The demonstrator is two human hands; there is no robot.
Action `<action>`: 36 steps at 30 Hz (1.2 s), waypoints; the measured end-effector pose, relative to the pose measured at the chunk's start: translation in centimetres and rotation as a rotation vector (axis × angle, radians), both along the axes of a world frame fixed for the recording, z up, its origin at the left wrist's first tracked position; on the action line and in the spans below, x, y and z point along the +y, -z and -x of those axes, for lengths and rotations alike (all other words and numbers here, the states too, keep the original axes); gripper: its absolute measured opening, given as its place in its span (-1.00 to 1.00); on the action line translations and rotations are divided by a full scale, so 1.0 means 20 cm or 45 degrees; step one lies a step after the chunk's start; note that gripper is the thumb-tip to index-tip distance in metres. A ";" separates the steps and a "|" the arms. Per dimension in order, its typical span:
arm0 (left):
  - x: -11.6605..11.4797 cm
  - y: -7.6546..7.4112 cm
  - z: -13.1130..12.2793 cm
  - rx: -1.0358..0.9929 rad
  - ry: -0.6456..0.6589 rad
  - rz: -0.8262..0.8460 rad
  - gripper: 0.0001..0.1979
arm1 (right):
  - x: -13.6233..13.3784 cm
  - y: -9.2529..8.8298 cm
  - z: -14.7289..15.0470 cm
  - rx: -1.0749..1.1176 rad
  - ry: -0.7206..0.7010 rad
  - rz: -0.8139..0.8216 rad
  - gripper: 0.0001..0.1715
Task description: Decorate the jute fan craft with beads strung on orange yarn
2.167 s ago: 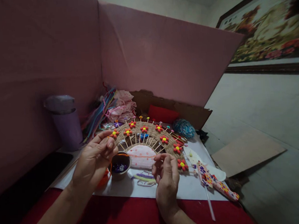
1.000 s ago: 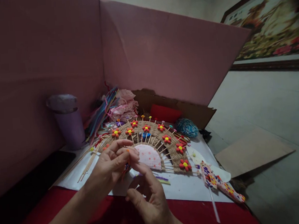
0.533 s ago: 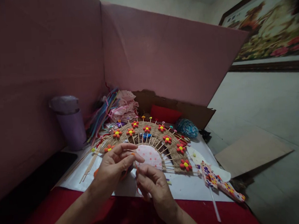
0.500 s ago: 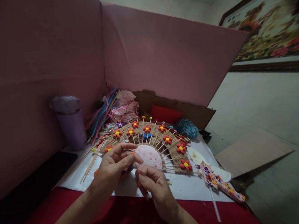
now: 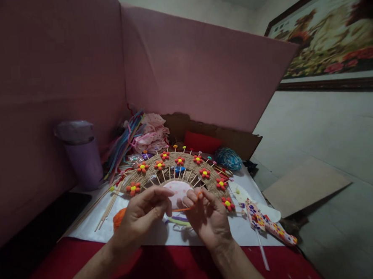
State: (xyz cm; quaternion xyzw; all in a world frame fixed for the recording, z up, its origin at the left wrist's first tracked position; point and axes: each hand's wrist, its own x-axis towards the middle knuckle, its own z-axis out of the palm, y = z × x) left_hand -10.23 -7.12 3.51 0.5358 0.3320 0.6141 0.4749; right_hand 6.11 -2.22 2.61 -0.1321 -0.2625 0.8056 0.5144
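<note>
My left hand [image 5: 143,215] and my right hand [image 5: 208,216] are raised close together above the white sheet [image 5: 148,236]. Both pinch a thin orange thread [image 5: 187,208] stretched between their fingertips. An orange ball of thread [image 5: 119,217] lies under my left hand. Just behind the hands lies a half-round woven fan [image 5: 179,173] of jute and wooden sticks, dotted with several red and yellow flowers, around a pink dotted centre [image 5: 177,188].
A purple tumbler [image 5: 82,156] stands at the left by the pink partition [image 5: 201,67]. Coloured strips and pink cloth [image 5: 151,135] are piled behind the fan. A blue yarn ball [image 5: 228,159], a patterned handle [image 5: 269,226], loose skewers [image 5: 110,203] and a cardboard sheet [image 5: 306,187] are nearby.
My right hand rose from below the left hand to its side, and the orange thread now runs taut between both. The camera view shifted slightly left.
</note>
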 end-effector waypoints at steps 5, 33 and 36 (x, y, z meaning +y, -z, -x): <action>-0.01 0.00 -0.01 0.126 0.045 0.031 -0.84 | 0.03 -0.01 -0.02 -0.046 0.074 -0.053 -0.76; 0.01 0.02 0.01 -0.062 -0.086 -0.002 -0.89 | -0.10 0.00 0.03 -0.542 0.184 -0.606 -0.61; -0.01 0.02 0.00 0.076 -0.039 -0.050 -0.87 | -0.05 -0.02 0.00 -0.182 0.109 -0.182 -0.71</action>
